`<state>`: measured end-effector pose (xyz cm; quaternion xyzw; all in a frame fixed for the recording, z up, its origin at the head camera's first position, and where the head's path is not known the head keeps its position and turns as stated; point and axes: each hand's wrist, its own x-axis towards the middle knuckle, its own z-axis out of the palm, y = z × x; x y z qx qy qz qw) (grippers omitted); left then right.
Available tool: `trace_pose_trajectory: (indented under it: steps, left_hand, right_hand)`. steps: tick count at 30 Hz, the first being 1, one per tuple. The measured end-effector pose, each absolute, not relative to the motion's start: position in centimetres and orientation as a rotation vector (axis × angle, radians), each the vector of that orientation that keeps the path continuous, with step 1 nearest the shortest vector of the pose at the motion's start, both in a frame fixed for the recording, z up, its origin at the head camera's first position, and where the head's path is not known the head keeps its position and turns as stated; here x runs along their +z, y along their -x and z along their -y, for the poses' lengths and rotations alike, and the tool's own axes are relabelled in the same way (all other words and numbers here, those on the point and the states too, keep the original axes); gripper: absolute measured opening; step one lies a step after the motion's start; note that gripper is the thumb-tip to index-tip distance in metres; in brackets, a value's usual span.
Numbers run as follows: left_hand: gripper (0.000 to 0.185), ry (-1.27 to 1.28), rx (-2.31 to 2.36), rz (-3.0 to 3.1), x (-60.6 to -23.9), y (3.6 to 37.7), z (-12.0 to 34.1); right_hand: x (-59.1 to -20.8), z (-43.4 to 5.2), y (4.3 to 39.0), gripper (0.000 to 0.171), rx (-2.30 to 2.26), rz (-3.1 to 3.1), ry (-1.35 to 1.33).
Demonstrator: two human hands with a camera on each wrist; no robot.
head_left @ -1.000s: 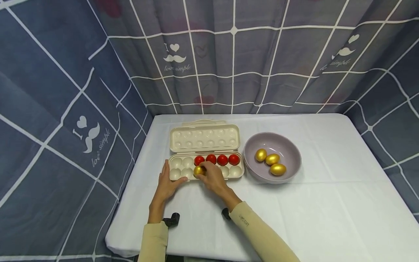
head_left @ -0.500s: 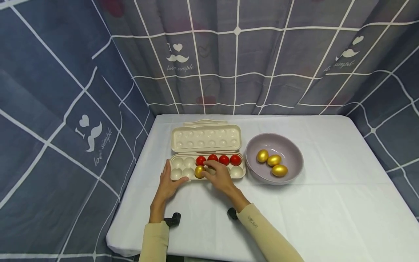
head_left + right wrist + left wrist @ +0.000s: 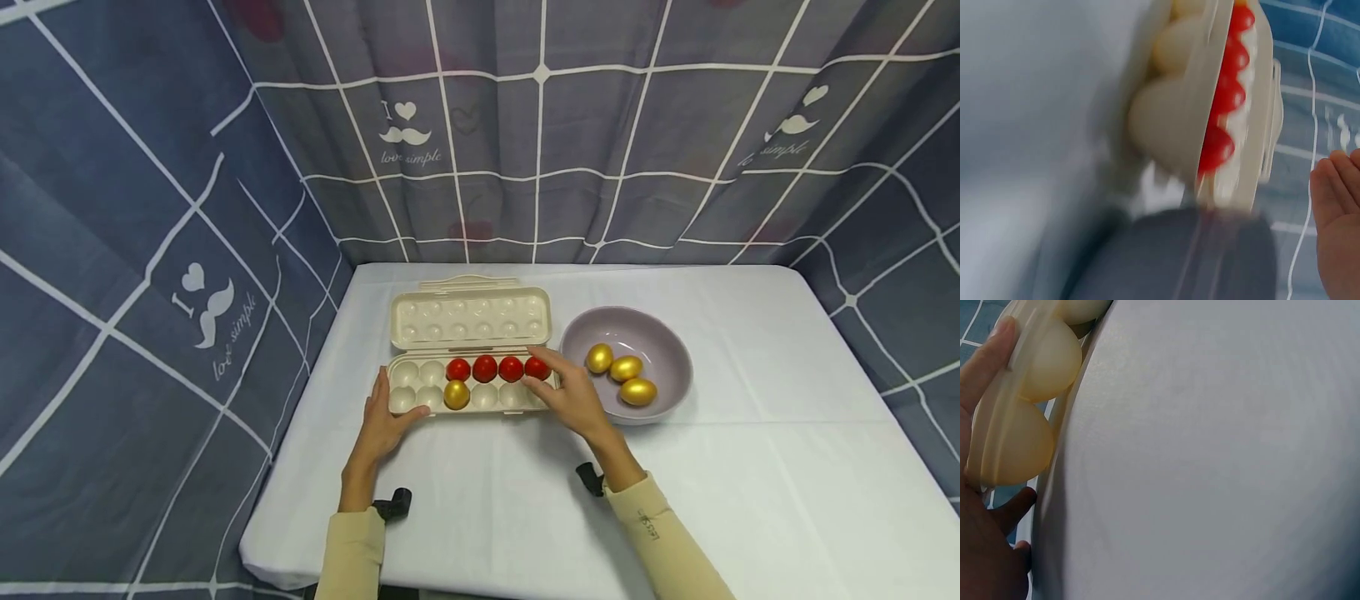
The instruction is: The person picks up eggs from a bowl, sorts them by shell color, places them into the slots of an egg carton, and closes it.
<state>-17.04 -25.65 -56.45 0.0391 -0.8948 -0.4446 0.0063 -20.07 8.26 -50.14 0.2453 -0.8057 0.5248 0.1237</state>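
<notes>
Four red eggs [image 3: 497, 367] and one gold egg [image 3: 456, 394] sit in the egg tray [image 3: 405, 410] at centre frame, three gold eggs [image 3: 624, 377] wait in the bowl [image 3: 660, 333] to its right, the left hand [image 3: 381, 423] rests flat-fingered against the tray's left end, and the right hand [image 3: 572, 398], spread and empty, hovers between tray and bowl.

Head cam's looking down over the whole bench [image 3: 750, 467]; both wrist cams are sitting super close, sharing the tray [image 3: 471, 398] [image 3: 1016, 394] [image 3: 1172, 119].

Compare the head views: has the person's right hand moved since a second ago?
Yes. The right hand has left the gold egg and shifted right along the egg tray toward the bowl.
</notes>
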Motion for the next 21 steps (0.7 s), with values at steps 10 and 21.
trace_pose_trajectory:
  steps: [10,21]
  left_hand:
    - [0.123,-0.13,-1.374,2.831,-56.8,17.0,25.6]
    - [0.122,-0.132,-1.394,2.82,-56.5,17.2,25.6]
  right_hand:
    - [-50.7,-15.0,19.9,0.044,1.427,2.474,-0.427]
    - [-51.0,-17.9,20.6,0.046,1.511,2.568,-0.324]
